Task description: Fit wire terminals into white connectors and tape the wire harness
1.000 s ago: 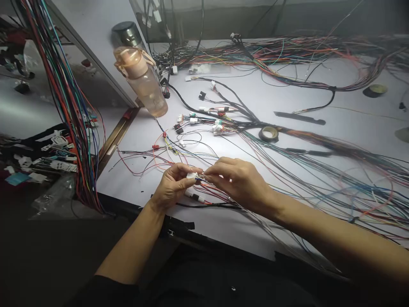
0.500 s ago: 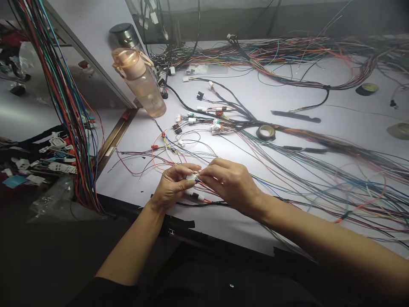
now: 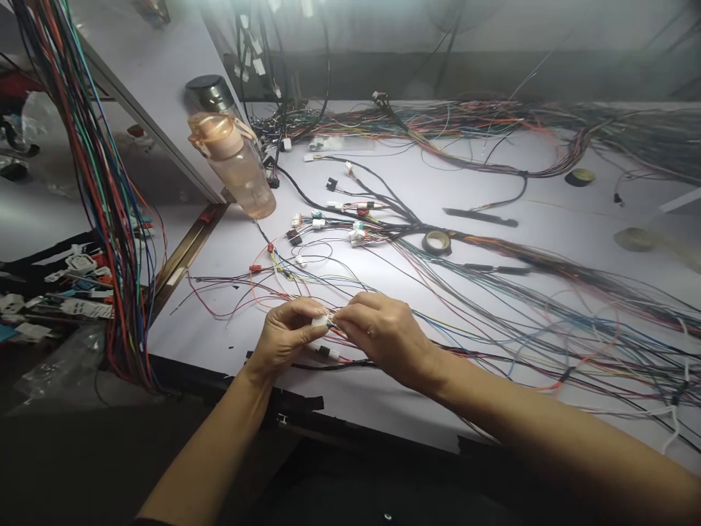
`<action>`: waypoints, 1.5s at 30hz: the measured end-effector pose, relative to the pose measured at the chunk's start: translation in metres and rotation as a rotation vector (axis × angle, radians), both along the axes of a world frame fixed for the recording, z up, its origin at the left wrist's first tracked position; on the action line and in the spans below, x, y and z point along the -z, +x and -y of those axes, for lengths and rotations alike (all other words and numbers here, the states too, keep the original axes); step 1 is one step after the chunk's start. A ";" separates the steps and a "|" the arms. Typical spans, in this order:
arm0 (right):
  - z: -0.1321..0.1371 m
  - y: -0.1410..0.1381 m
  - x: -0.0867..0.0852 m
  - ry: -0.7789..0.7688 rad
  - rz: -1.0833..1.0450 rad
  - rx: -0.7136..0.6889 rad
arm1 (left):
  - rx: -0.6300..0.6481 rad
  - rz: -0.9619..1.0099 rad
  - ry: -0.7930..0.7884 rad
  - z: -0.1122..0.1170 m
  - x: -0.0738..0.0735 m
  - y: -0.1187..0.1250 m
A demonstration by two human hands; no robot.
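Note:
Between thumb and fingers, my left hand (image 3: 285,332) pinches a small white connector housing (image 3: 320,321) above the near part of the table. My right hand (image 3: 383,332) is closed at the connector's right side, its fingertips on thin wires (image 3: 335,330) that run into it. Those fingertips partly hide where the wires enter. Just below the hands lies a black and white connector (image 3: 327,353) on an orange-red lead. Farther back, several white connectors (image 3: 358,234) end the branches of a taped wire harness (image 3: 419,228).
A peach-topped bottle (image 3: 235,164) stands at the back left. Tape rolls (image 3: 437,242) and a dark blade-like tool (image 3: 480,217) lie among the wires. Hanging wires (image 3: 104,197) cross the left side. A long wire bundle (image 3: 438,120) runs along the back.
The camera view has shifted, so the table scene sits lower and slightly left. Both hands remain together at the white connector, which now shows a little more.

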State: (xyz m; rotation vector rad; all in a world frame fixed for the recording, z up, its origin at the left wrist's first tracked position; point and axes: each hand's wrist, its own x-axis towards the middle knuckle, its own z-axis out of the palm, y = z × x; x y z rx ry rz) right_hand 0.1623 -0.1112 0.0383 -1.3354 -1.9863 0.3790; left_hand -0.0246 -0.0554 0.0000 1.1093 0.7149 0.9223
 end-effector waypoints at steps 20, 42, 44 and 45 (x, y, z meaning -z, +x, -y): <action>0.000 0.000 0.003 -0.019 -0.150 -0.026 | -0.034 -0.004 0.079 0.002 0.000 -0.002; -0.007 -0.008 0.004 0.003 -0.246 -0.021 | -0.106 0.091 0.039 0.002 0.006 -0.005; -0.007 -0.010 0.005 0.006 -0.235 -0.035 | -0.097 0.087 0.046 0.002 0.007 -0.005; -0.007 -0.010 0.006 0.007 -0.228 -0.041 | -0.093 0.081 0.049 0.002 0.007 -0.005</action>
